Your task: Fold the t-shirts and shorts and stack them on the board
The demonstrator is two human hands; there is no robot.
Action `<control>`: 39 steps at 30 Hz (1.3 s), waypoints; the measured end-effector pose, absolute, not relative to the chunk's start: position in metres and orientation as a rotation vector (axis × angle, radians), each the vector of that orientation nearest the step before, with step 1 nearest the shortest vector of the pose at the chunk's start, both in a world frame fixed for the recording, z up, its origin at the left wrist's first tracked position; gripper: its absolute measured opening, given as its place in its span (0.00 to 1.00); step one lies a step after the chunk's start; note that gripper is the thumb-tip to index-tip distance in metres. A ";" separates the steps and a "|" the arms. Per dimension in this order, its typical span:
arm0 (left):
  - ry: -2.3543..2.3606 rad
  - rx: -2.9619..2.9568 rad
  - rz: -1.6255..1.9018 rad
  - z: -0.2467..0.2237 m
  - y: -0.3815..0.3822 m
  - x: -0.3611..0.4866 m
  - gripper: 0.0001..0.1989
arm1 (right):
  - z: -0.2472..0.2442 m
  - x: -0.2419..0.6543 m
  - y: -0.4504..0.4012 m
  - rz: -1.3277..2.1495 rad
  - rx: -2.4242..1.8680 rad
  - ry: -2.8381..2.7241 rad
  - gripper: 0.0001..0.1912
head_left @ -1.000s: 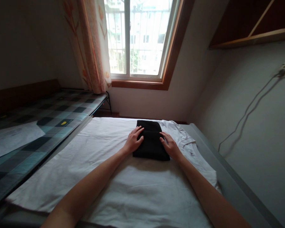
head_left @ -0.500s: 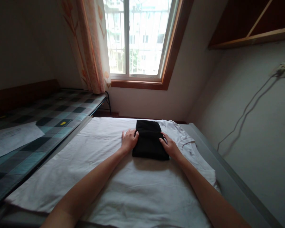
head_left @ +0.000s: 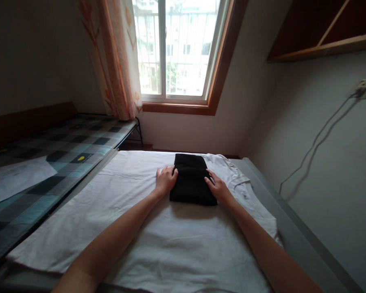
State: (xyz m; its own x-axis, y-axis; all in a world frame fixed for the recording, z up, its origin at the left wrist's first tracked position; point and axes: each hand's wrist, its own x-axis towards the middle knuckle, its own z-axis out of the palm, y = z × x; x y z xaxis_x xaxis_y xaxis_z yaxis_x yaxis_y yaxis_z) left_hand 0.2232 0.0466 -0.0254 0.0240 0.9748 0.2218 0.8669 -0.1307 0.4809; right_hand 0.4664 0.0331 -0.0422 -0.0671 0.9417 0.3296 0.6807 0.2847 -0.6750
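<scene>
A black cloth folded into a flat rectangle (head_left: 192, 185) lies on a spread-out white T-shirt (head_left: 131, 232), whose neckline shows at the right. At the cloth's left edge rests my left hand (head_left: 166, 180), fingers apart on the white fabric and thumb against the black edge. My right hand (head_left: 218, 188) touches the opposite edge, its thumb and fingers spread and lying along the side. Neither hand is closed around the cloth. What kind of garment the black cloth is cannot be made out.
The T-shirt covers a grey surface (head_left: 295, 232) beside the right wall. A checked mattress (head_left: 64, 140) on a metal frame stands at left, bearing a paper sheet (head_left: 21, 177). Ahead are a window (head_left: 183, 53) and curtain (head_left: 117, 61); a cable (head_left: 314, 142) hangs at right.
</scene>
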 end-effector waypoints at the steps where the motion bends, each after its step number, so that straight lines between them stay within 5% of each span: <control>1: 1.914 2.086 0.753 -0.026 0.047 0.223 0.21 | -0.042 0.466 0.033 0.447 -1.467 -1.817 0.28; 16: 1.850 2.277 0.672 -0.026 0.054 0.207 0.24 | -0.042 0.467 0.034 0.453 -1.459 -1.829 0.29; 29: 2.737 1.612 0.260 -0.017 0.084 0.027 0.33 | -0.044 0.468 0.036 0.443 -1.406 -1.829 0.27; 34: 2.613 1.636 0.151 0.000 0.083 -0.002 0.30 | -0.047 0.467 0.037 0.407 -1.409 -1.821 0.26; 39: 2.475 1.531 0.396 0.012 0.091 -0.012 0.23 | -0.048 0.467 0.038 0.404 -1.403 -1.820 0.26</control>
State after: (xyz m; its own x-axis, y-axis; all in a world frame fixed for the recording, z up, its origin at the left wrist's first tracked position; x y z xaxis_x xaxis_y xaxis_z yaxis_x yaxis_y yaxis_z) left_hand -0.0122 0.0914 0.0121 -0.4411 0.8969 -0.0319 0.8420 0.4259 0.3311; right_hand 0.4671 0.0375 -0.0478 -0.0792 0.9182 0.3881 0.6678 0.3380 -0.6632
